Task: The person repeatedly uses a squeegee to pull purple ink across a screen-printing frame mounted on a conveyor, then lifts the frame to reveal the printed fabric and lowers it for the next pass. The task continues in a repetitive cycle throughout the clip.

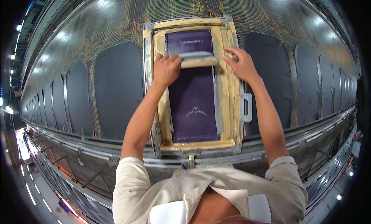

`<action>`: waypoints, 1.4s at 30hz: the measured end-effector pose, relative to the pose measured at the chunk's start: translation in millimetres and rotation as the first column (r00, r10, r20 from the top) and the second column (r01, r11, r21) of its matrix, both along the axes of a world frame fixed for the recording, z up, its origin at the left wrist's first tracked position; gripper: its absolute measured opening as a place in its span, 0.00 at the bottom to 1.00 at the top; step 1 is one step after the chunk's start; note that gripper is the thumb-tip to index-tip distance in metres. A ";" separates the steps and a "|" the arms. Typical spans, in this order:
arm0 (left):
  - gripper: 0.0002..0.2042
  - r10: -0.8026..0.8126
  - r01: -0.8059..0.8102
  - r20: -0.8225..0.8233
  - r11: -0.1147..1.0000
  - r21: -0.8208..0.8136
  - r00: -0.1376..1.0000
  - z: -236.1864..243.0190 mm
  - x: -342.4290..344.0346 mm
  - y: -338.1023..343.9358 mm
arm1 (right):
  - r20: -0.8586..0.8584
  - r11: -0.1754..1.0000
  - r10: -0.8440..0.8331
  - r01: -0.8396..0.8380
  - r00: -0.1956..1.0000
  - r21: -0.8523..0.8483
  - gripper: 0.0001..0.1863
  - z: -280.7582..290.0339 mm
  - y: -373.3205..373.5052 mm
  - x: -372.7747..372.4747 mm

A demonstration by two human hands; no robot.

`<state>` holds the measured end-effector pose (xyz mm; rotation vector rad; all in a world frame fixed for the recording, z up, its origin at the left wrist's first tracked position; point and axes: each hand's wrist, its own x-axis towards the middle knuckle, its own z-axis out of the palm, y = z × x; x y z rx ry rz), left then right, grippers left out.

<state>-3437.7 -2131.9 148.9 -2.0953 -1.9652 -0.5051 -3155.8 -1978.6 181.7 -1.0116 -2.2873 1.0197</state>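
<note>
Squeegee [199, 62] lay across the purple mesh [193, 94] inside the taped screen frame [228, 116]. My left hand [167, 70], curled closed, gripped its left end; my right hand [243, 66], half open, held nothing, near the frame's right side. One-sided pressure could have tilted it, causing streaks.

Head-worn fisheye view, looking down, close above the screen frame [228, 116]

A short line of small pale lettering [191, 41] runs across the far end of the purple screen panel [193, 89], and a pale wing-like emblem [196, 112] — a sign rather than words — stands near its closer end.
</note>
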 end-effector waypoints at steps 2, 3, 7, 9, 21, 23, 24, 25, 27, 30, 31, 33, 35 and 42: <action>0.10 -0.036 0.037 -0.011 0.998 0.060 0.999 -12.7 -26.9 42.7 | 0.033 0.968 0.154 -0.158 0.987 0.195 0.27 -6.7 32.3 -40.8; 0.08 -0.034 0.034 -0.014 0.999 -0.002 0.999 -16.4 -37.5 61.4 | 0.079 0.915 0.208 -0.223 0.975 0.337 0.27 -15.9 45.8 -56.0; 0.15 0.046 -0.034 0.044 0.967 -0.253 0.998 24.1 -56.3 92.1 | 0.358 0.886 0.351 -0.431 0.865 0.173 0.22 -5.5 89.0 -106.0; 0.16 0.097 -0.074 0.046 0.926 -0.371 0.994 38.5 -63.3 116.5 | 0.430 0.891 0.355 -0.440 0.830 0.114 0.21 5.4 111.8 -119.4; 0.21 0.115 -0.067 0.093 0.908 -0.413 0.989 6.7 -89.7 149.2 | 0.478 0.912 0.287 -0.389 0.830 0.128 0.16 -38.5 135.0 -145.3; 0.20 0.097 -0.060 0.082 0.927 -0.370 0.992 5.1 -75.4 126.9 | 0.448 0.903 0.326 -0.414 0.832 0.112 0.14 -47.7 117.9 -135.1; 0.19 0.094 -0.056 0.083 0.925 -0.376 0.992 4.6 -67.3 115.7 | 0.448 0.922 0.307 -0.379 0.840 0.078 0.14 -50.6 109.2 -125.9; 0.19 0.091 -0.051 0.087 0.921 -0.387 0.992 7.0 -56.6 99.1 | 0.449 0.938 0.291 -0.343 0.845 0.037 0.14 -45.5 89.2 -115.3; 0.16 0.095 -0.042 0.109 0.910 -0.413 0.990 11.9 -39.7 56.7 | 0.436 0.948 0.296 -0.316 0.850 -0.028 0.13 -32.1 45.0 -102.8; 0.10 0.062 -0.011 0.143 0.944 -0.330 0.988 14.3 6.1 -6.6 | 0.416 0.932 0.308 -0.359 0.855 0.047 0.10 -20.9 -24.0 -51.1; 0.09 0.051 0.003 0.158 0.946 -0.324 0.986 11.9 20.7 -30.6 | 0.386 0.930 0.308 -0.361 0.870 0.072 0.10 -22.3 -49.5 -35.4; 0.12 0.100 -0.031 0.131 0.894 -0.447 0.986 16.5 50.2 -84.1 | 0.318 0.915 0.332 -0.385 0.888 0.119 0.09 -24.5 -101.2 -9.0; 0.10 0.081 0.013 0.202 0.905 -0.426 0.976 21.8 81.5 -136.1 | 0.385 0.901 0.359 -0.423 0.850 0.094 0.08 -28.2 -146.9 21.3; 0.11 0.057 0.034 0.225 0.924 -0.381 0.973 25.1 118.5 -201.0 | 0.356 0.888 0.363 -0.436 0.861 0.149 0.11 -13.8 -210.1 61.2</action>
